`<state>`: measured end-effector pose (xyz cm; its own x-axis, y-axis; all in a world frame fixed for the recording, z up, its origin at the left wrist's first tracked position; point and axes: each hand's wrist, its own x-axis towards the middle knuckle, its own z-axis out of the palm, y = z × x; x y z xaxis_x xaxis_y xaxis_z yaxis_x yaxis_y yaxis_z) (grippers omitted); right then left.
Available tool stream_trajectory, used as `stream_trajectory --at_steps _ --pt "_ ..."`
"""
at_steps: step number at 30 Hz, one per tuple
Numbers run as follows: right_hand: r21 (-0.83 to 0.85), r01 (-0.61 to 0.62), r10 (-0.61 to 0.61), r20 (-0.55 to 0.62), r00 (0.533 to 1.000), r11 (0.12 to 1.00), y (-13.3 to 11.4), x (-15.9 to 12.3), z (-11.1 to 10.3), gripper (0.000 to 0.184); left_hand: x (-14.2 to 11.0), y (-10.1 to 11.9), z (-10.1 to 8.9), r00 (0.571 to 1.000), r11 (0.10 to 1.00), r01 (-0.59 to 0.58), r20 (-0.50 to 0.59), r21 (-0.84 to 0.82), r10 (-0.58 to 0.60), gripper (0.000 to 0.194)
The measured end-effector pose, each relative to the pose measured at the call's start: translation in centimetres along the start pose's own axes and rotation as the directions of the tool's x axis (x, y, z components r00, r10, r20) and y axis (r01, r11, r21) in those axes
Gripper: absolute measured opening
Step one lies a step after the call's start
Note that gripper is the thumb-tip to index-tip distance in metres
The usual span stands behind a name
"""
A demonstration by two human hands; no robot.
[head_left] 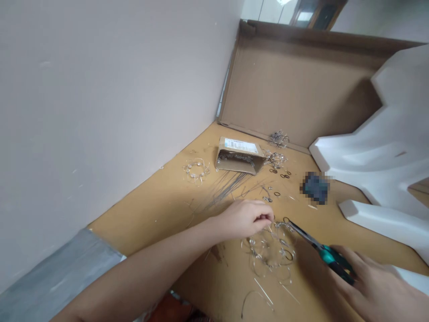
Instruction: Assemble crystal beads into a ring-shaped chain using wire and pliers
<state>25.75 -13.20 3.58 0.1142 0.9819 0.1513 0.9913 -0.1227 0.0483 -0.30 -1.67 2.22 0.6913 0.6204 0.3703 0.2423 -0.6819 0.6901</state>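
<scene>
My left hand [246, 218] is closed in a pinch over the table, at the upper edge of a tangled ring of thin wire with clear beads [268, 256]. A bit of wire shows just under its fingertips; the rest of the grip is hidden. In my right hand [377, 279] are long-nose pliers [326, 255] with green and black handles. Their slim jaws point up and left, with the tip at a small dark ring [286, 220] beside the beaded wire. Loose wire pieces [264, 291] lie in front of the tangle.
A small cardboard box [239, 154] lies on its side with beads inside, straight wires [231, 188] before it. Another beaded ring [196, 171] sits left. Wire bundles [276, 159], dark rings [284, 176] and a blurred dark object [315, 188] lie right, near white foam [355, 156].
</scene>
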Motion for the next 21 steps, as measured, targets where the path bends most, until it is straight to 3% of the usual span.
stream_trajectory --at_steps 2,6,12,14,16,18,19,21 --pt "-0.052 -0.037 0.04 0.05 0.998 0.998 -0.6 0.3 1.1 0.031 0.0 0.0 0.2 0.999 0.993 0.028 -0.02 -0.118 -0.03 0.009" --pt "-0.07 -0.017 0.016 -0.018 1.0 0.997 -1.6 0.8 2.9 0.035 0.2 -0.1 0.6 0.989 0.93 0.132 -0.021 -0.343 -0.148 0.008" --pt "-0.099 0.046 -0.062 -0.155 0.986 0.994 -1.1 0.9 4.4 0.042 0.4 0.1 0.8 0.968 0.909 0.195 -0.08 -0.369 -0.24 0.004" --pt "0.006 0.048 -0.046 -0.19 0.981 0.999 -1.1 1.0 4.1 0.044 0.5 0.1 0.8 0.963 0.918 0.183 -0.124 -0.351 -0.239 0.004" --pt "0.259 0.045 0.005 -0.189 0.982 0.965 -1.5 1.4 3.3 0.043 0.5 0.1 0.8 0.956 0.925 0.17 -0.17 -0.341 -0.238 0.005" --pt "0.588 0.004 0.075 -0.109 0.991 0.809 -2.5 2.0 2.2 0.041 0.6 0.0 0.7 0.947 0.924 0.16 -0.209 -0.348 -0.243 0.006" --pt "0.73 -0.059 0.111 -0.024 0.994 0.681 -3.3 2.4 1.7 0.041 0.6 0.0 0.7 0.941 0.922 0.154 -0.231 -0.355 -0.246 0.006" --pt "0.904 -0.169 0.06 0.158 0.986 0.392 -5.0 3.2 1.1 0.046 0.6 0.0 0.6 0.928 0.919 0.133 -0.279 -0.371 -0.247 0.006"
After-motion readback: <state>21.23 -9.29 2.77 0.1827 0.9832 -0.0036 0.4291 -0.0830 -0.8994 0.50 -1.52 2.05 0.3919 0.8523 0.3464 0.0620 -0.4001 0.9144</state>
